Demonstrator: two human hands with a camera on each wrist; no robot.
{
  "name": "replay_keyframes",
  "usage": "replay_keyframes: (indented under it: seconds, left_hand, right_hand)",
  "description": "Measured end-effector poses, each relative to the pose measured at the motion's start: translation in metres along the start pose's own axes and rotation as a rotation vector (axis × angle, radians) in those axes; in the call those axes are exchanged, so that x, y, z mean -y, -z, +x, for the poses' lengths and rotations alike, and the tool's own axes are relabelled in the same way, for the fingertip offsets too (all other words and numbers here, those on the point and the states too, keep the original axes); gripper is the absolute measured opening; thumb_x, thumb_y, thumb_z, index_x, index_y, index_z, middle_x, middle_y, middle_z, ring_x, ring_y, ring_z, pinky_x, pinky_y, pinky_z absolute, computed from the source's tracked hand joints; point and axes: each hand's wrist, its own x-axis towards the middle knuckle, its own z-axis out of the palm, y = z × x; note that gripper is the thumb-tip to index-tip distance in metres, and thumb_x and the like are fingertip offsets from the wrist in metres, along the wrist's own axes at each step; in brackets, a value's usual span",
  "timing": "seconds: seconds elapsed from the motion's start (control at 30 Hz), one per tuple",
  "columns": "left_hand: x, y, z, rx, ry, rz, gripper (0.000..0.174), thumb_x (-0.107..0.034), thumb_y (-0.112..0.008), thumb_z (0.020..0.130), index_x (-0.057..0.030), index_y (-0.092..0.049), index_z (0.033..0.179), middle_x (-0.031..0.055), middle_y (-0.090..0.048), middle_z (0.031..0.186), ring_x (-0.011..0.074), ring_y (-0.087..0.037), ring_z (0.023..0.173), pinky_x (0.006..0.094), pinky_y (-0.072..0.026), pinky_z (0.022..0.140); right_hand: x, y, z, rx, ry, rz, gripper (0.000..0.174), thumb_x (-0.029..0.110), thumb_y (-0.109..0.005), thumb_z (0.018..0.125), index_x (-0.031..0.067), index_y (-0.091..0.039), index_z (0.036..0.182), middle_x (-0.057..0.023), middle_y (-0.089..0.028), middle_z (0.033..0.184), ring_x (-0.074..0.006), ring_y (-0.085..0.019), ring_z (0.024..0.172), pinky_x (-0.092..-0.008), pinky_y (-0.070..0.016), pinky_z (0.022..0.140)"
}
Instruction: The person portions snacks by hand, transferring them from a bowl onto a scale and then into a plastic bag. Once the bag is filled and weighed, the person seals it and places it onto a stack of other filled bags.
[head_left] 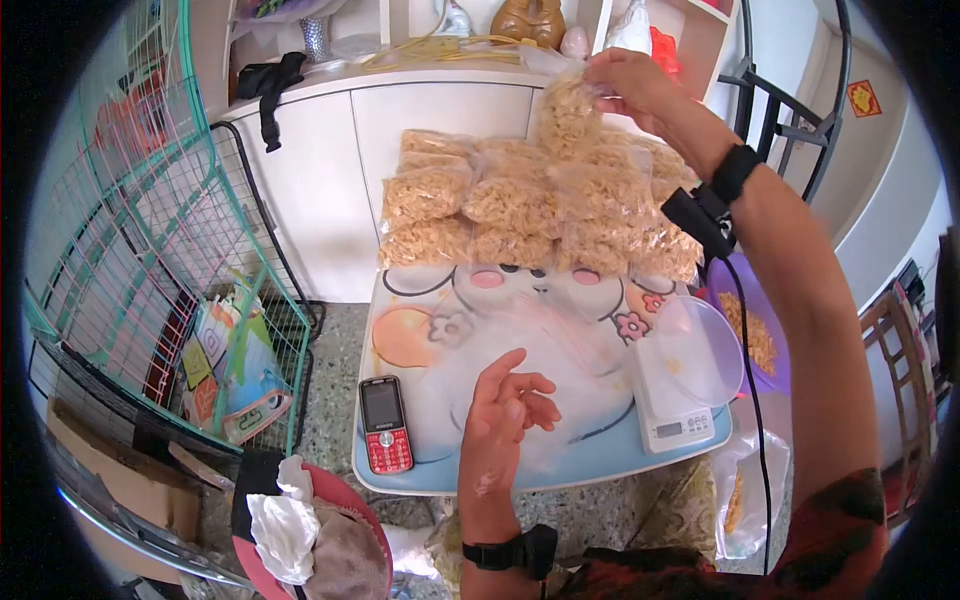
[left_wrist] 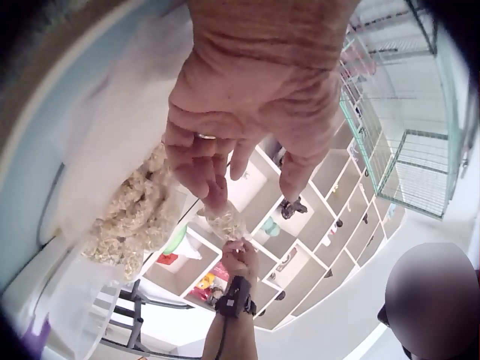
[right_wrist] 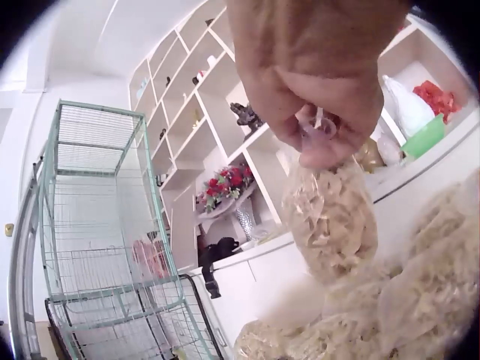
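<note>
My right hand point(head_left: 640, 88) pinches the gathered top of a clear plastic bag point(head_left: 570, 118) filled with pale yellow, flake-like dry pieces. The bag hangs upright just above the stacked bags at the table's far side; in the right wrist view the held bag point(right_wrist: 330, 221) dangles below my curled fingers. Several similar bags point(head_left: 515, 205) lie in stacked rows along the back of the table. My left hand point(head_left: 508, 405) hovers over the near part of the table, fingers loosely bent and holding nothing. In the left wrist view the left hand point(left_wrist: 255, 112) has its fingers spread apart.
On the table point(head_left: 500, 340), a red phone point(head_left: 386, 425) lies at the left. A kitchen scale point(head_left: 680, 420) bearing a clear bowl point(head_left: 700, 350) stands at the right. Beyond it sits a purple basin point(head_left: 775, 375) with more pieces. A wire cage point(head_left: 150, 280) is at the left.
</note>
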Motion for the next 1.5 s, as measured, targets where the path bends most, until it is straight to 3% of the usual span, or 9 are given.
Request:
replay_keyframes:
  seconds: [0.37, 0.57, 0.73, 0.8, 0.97, 1.07, 1.17, 1.27, 1.5]
  left_hand:
    - [-0.004, 0.007, 0.009, -0.015, 0.048, -0.077, 0.075, -0.048, -0.068, 0.085, -0.0034, -0.039, 0.138, 0.0134, -0.061, 0.101, 0.0203, -0.061, 0.077, 0.0324, -0.048, 0.067]
    - [-0.002, 0.01, 0.011, -0.007, 0.073, -0.099, 0.074, -0.047, -0.068, 0.085, -0.004, -0.04, 0.138, 0.0139, -0.061, 0.101, 0.0199, -0.061, 0.077, 0.0317, -0.0474, 0.067]
    - [-0.003, 0.01, 0.01, -0.038, 0.087, -0.124, 0.072, -0.043, -0.069, 0.085, -0.0034, -0.041, 0.138, 0.0145, -0.061, 0.1, 0.02, -0.061, 0.077, 0.032, -0.0474, 0.066]
    - [-0.002, 0.012, 0.009, -0.042, 0.089, -0.138, 0.071, -0.042, -0.069, 0.085, -0.0032, -0.04, 0.138, 0.0146, -0.061, 0.1, 0.0202, -0.061, 0.077, 0.0319, -0.0474, 0.065]
    - [-0.002, 0.011, 0.011, -0.066, 0.092, -0.145, 0.068, -0.04, -0.069, 0.086, -0.0031, -0.041, 0.136, 0.0143, -0.061, 0.099, 0.0198, -0.06, 0.077, 0.0319, -0.0465, 0.065]
    - [-0.004, 0.008, 0.011, -0.084, 0.109, -0.142, 0.068, -0.04, -0.069, 0.085, -0.0033, -0.042, 0.136, 0.014, -0.061, 0.099, 0.0194, -0.059, 0.077, 0.0317, -0.046, 0.066]
    - [-0.004, 0.013, 0.01, -0.051, 0.115, -0.19, 0.064, -0.028, -0.068, 0.087, -0.0021, -0.04, 0.137, 0.0133, -0.06, 0.106, 0.0178, -0.059, 0.083, 0.0309, -0.046, 0.072]
    - [-0.003, 0.015, 0.008, -0.031, 0.115, -0.212, 0.062, -0.021, -0.067, 0.087, -0.0014, -0.038, 0.138, 0.013, -0.06, 0.11, 0.0169, -0.059, 0.086, 0.0304, -0.046, 0.075]
    - [-0.002, 0.016, 0.008, -0.022, 0.121, -0.243, 0.063, -0.022, -0.069, 0.087, -0.0018, -0.038, 0.139, 0.0124, -0.06, 0.111, 0.0163, -0.058, 0.087, 0.0296, -0.0459, 0.075]
  right_hand:
    - [-0.075, -0.05, 0.092, -0.091, 0.187, 0.187, 0.01, -0.001, -0.065, 0.083, 0.001, -0.058, 0.09, -0.0083, -0.061, 0.084, -0.0182, -0.065, 0.075, -0.0291, -0.0601, 0.066]
    - [-0.096, -0.061, 0.121, -0.211, 0.136, -0.548, 0.009, 0.005, -0.069, 0.08, -0.0001, -0.062, 0.077, -0.0062, -0.064, 0.084, -0.0159, -0.064, 0.064, -0.0281, -0.0556, 0.059]
    - [-0.124, -0.079, 0.142, 0.126, 0.662, -1.406, 0.019, 0.013, -0.068, 0.082, -0.0022, -0.067, 0.093, -0.0053, -0.064, 0.086, -0.0177, -0.066, 0.073, -0.0304, -0.0545, 0.066]
    - [-0.129, -0.087, 0.144, 0.191, 0.668, -1.309, 0.025, 0.015, -0.067, 0.083, -0.0022, -0.067, 0.101, -0.0061, -0.065, 0.087, -0.0183, -0.066, 0.076, -0.0296, -0.0536, 0.069]
    - [-0.129, -0.122, 0.129, 0.097, 0.325, -0.18, 0.038, 0.017, -0.068, 0.083, -0.0024, -0.064, 0.115, -0.0108, -0.066, 0.098, -0.0186, -0.064, 0.074, -0.0264, -0.0511, 0.075]
    - [-0.138, -0.117, 0.134, 0.086, 0.259, -0.355, 0.042, 0.018, -0.068, 0.082, -0.001, -0.062, 0.119, -0.0115, -0.065, 0.101, -0.019, -0.064, 0.08, -0.0263, -0.0509, 0.075]
    - [-0.138, -0.111, 0.135, 0.012, 0.293, -0.795, 0.051, 0.024, -0.069, 0.081, 0.0054, -0.058, 0.126, -0.0104, -0.066, 0.101, -0.0218, -0.064, 0.092, -0.0321, -0.0512, 0.079]
    - [-0.163, -0.113, 0.156, -0.083, 0.366, -1.136, 0.051, 0.033, -0.066, 0.081, 0.0011, -0.061, 0.12, -0.0172, -0.062, 0.112, -0.0413, -0.056, 0.112, -0.0466, -0.0484, 0.092]
    - [-0.154, -0.128, 0.102, 0.05, 0.282, -1.275, 0.058, 0.041, -0.061, 0.087, 0.0195, -0.044, 0.139, -0.0204, -0.043, 0.135, -0.0464, -0.042, 0.122, -0.0587, -0.0394, 0.099]
